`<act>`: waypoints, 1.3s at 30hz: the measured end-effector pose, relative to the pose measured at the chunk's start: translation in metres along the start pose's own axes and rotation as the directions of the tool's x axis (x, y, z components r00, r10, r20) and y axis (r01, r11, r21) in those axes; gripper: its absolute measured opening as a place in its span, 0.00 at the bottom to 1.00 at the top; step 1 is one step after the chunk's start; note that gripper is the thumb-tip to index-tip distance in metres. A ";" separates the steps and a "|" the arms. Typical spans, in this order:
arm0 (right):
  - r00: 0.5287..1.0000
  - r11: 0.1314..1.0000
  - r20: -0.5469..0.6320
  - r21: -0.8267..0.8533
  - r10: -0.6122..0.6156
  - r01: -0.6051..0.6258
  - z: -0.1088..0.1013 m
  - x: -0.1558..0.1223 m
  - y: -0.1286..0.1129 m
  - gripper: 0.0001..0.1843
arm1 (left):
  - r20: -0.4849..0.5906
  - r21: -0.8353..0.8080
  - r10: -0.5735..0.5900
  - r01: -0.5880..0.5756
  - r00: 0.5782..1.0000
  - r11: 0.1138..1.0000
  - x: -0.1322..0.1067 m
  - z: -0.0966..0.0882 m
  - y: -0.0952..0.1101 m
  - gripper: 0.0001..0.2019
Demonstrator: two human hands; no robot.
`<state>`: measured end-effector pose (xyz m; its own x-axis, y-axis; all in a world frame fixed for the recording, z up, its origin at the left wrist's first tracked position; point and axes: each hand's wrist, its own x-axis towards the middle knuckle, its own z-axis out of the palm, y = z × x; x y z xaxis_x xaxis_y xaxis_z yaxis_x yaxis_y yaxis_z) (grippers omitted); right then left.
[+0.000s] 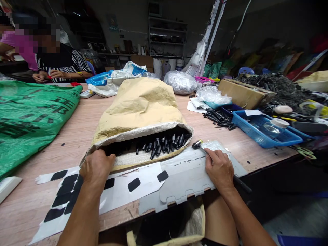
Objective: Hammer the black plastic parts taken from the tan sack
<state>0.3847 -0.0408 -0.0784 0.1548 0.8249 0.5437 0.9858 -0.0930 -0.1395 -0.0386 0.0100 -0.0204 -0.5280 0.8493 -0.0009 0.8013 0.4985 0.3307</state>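
Observation:
A yellow woven sack lies on the table with its mouth towards me, and several black pen-like parts show inside. At the near left corner of that mouth my left hand is closed on the sack's edge, thumb pointing right. My right hand is wrapped round a small hammer, its dark head to the upper left and its handle end sticking out below my wrist. Beneath the hammer lies a grey sheet. White backing paper with black rounded stickers extends left from it, partly under my left forearm.
A green sack covers the left side. Blue baskets, loose black parts and a cardboard box crowd the right. Another open sack sits below the table edge at my lap. A person sits across the table.

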 end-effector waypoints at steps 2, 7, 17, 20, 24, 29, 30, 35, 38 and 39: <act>1.000 1.000 -0.002 -0.002 0.002 -0.002 0.000 0.000 0.000 0.17 | -0.041 0.035 -0.026 0.027 0.999 0.999 -0.012 -0.011 0.004 0.20; 1.000 1.000 -0.007 -0.006 -0.009 0.009 0.001 0.001 0.000 0.17 | -0.183 -0.072 0.235 -0.251 0.955 0.965 -0.061 -0.020 0.022 0.17; 1.000 1.000 0.003 -0.010 0.003 -0.003 0.001 0.002 0.000 0.16 | 0.135 -0.466 0.753 -0.629 0.644 0.622 -0.111 0.038 0.063 0.07; 1.000 1.000 0.009 -0.007 0.009 -0.009 0.000 0.001 -0.002 0.17 | 0.178 -0.446 0.752 -0.629 0.635 0.636 -0.108 0.042 0.061 0.06; 1.000 1.000 0.023 -0.008 0.018 -0.018 -0.001 0.001 -0.002 0.17 | 0.155 -0.466 0.759 -0.630 0.633 0.621 -0.104 0.048 0.060 0.07; 0.989 0.998 0.139 0.041 0.042 -0.048 -0.007 0.012 0.003 0.17 | 0.086 -0.496 0.777 -0.650 0.623 0.576 -0.102 0.059 0.056 0.08; 0.986 0.995 0.157 0.078 0.051 -0.064 -0.010 0.014 0.003 0.17 | 0.074 -0.500 0.783 -0.656 0.618 0.565 -0.102 0.060 0.055 0.08; 0.997 0.851 0.077 0.525 -0.032 -0.013 -0.032 0.000 -0.020 0.19 | 0.057 -0.526 0.798 -0.661 0.600 0.535 -0.102 0.060 0.051 0.08; 0.985 0.733 0.094 0.679 -0.143 0.042 -0.049 -0.018 -0.046 0.19 | 0.050 -0.540 0.801 -0.659 0.597 0.524 -0.102 0.060 0.052 0.07; 0.978 0.719 0.111 0.694 -0.176 0.050 -0.053 -0.024 -0.054 0.19 | 0.049 -0.544 0.804 -0.659 0.592 0.519 -0.101 0.059 0.053 0.07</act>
<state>0.3317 -0.0851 -0.0396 -0.0291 0.8852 0.4644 0.6715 0.3615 -0.6469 0.0741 -0.0394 -0.0588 0.3458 0.9124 0.2190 0.6105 -0.3960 0.6859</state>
